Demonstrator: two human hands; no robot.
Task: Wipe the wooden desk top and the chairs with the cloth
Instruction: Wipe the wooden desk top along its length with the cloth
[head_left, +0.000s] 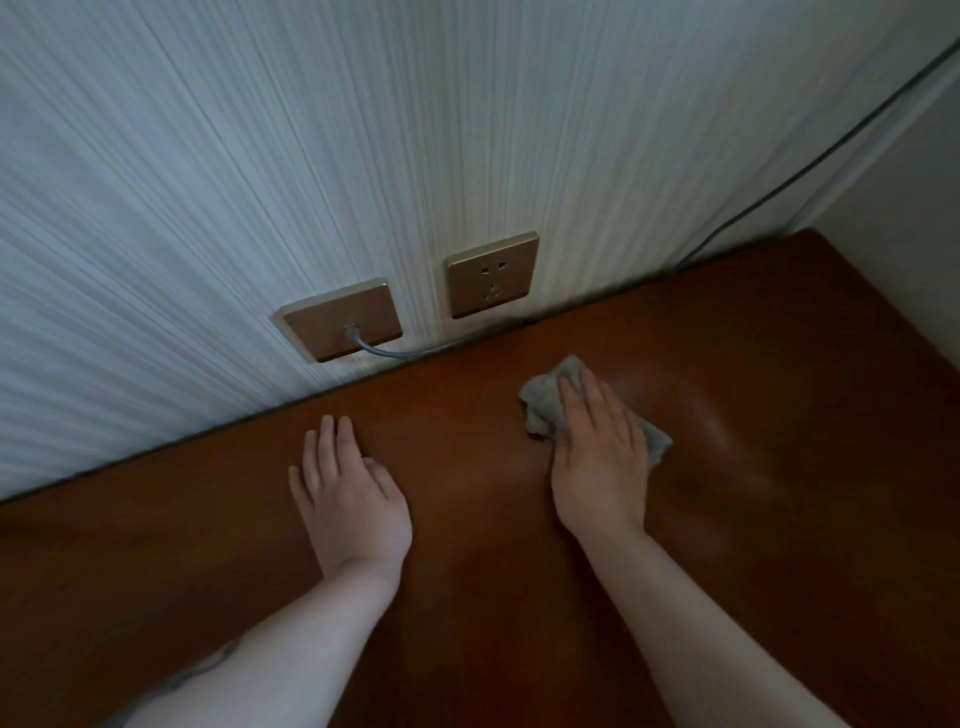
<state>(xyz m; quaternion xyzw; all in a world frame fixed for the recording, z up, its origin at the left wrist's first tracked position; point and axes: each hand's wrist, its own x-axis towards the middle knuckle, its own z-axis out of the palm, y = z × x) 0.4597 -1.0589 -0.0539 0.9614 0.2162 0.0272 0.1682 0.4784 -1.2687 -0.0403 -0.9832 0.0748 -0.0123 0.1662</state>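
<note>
The reddish-brown wooden desk top (493, 597) fills the lower half of the head view and runs up to the wall. My right hand (597, 457) lies flat on a crumpled grey cloth (545, 400), pressing it onto the desk right of centre, with cloth showing past the fingertips and at the hand's right side. A faint damp smear curves across the wood to the right of the cloth. My left hand (348, 493) rests palm down on the bare desk, fingers together, holding nothing. No chairs are in view.
A white ribbed wall (311, 156) stands behind the desk. It carries a gold socket plate (492, 275) and a gold plate (343, 321) with a grey cable (415, 352) plugged in. A dark cable (810, 171) runs down the right corner.
</note>
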